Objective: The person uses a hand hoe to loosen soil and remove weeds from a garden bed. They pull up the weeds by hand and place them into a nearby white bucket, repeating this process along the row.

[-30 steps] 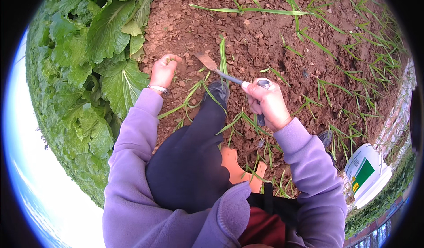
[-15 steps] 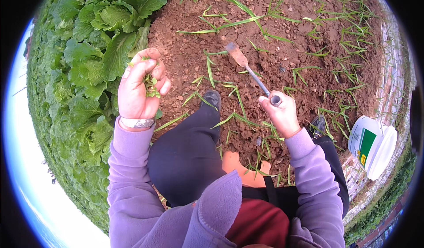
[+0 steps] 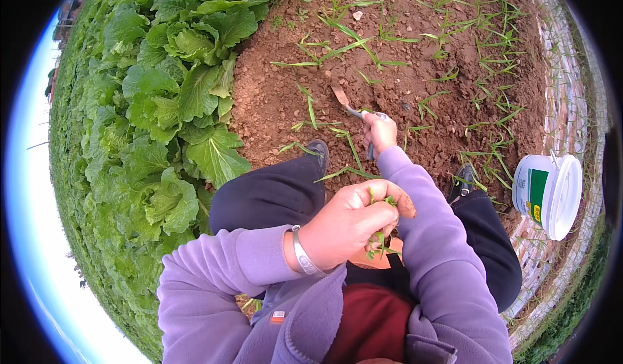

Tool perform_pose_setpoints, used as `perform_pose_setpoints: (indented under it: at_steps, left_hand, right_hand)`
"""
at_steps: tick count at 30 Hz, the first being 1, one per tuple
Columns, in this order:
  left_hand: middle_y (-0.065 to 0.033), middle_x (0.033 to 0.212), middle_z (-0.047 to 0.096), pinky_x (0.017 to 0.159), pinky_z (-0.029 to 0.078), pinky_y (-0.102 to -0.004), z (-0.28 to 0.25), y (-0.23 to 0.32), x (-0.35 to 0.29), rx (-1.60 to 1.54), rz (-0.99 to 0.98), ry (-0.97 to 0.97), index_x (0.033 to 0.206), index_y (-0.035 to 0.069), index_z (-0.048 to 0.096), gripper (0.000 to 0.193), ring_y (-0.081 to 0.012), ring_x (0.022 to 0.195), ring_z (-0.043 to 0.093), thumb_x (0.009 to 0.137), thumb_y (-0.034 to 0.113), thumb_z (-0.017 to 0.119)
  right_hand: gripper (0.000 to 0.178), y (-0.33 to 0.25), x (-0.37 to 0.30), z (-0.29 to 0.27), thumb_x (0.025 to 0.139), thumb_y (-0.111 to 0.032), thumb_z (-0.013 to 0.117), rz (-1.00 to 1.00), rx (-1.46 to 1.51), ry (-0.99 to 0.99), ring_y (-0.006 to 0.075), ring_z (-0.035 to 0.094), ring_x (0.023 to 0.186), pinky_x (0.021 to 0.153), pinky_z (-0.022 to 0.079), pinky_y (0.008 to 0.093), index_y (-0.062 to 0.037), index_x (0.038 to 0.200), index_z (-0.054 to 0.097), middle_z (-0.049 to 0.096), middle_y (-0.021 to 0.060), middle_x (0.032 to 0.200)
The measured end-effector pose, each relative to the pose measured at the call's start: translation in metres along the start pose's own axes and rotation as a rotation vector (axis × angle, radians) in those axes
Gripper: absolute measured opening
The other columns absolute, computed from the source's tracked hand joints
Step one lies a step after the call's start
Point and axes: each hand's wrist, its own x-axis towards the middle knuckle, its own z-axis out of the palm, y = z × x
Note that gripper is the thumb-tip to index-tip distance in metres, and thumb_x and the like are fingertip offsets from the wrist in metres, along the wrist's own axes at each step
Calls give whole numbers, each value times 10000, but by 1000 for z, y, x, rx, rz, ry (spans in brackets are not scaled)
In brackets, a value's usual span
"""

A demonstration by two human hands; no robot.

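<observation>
Over the brown soil (image 3: 272, 104), left hand (image 3: 354, 224) pinches pulled weeds (image 3: 379, 241) so they don't drop; right hand (image 3: 379, 132) is wrapped around a trowel (image 3: 347, 104) to dig

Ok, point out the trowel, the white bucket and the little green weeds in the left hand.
trowel (image 3: 340, 96): head view, on its soil-covered blade.
white bucket (image 3: 544, 195): head view, on its side wall.
green weeds (image 3: 378, 239): head view, on the sprigs under the left hand's fingers.

A white round tub (image 3: 547, 195) with a green and yellow label (image 3: 536, 194) lies tipped on its side at the soil bed's right edge, against the pale border.
</observation>
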Motion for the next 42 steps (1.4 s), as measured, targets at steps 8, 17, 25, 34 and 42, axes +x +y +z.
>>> perform_pose_setpoints:
  at_steps: [8,17,25,34,42]
  left_hand:
    - [34,716,525,522,363,-198,-16,-1,30,275,53,19,982,29,604,184,-22,567,420,873,48,457]
    - [57,734,504,522,313,-204,3,-5,0,150,272,-165,979,31,591,168,-5,580,377,898,17,444]
    - [43,818,520,584,337,-200,2,-1,0,104,225,-233,1020,18,578,181,-1,663,406,910,18,434]
    - [21,905,573,630,370,-202,4,3,5,69,201,-197,1030,11,578,185,-14,714,438,916,18,433]
    - [-36,986,606,884,387,-288,-5,5,4,109,179,-215,1036,-3,581,198,-103,907,533,896,-20,442]
  right_hand:
    - [319,2,-17,-22,799,-323,674,-449,-882,211,290,624,634,640,488,391,-11,745,633,643,151,684]
    - [304,3,24,-12,861,-388,597,-427,-1422,178,348,640,895,802,509,441,-96,906,664,658,146,948]
    - [201,-1,74,-1,814,-184,681,-312,-399,272,174,521,507,515,433,316,-28,723,593,556,58,571]
    - [309,-34,89,5,840,-420,611,-506,-1414,169,369,633,924,808,502,454,-131,930,676,673,164,913]
    - [299,-27,65,1,767,-237,703,-326,-560,220,116,457,548,546,404,313,-12,647,547,544,9,597]
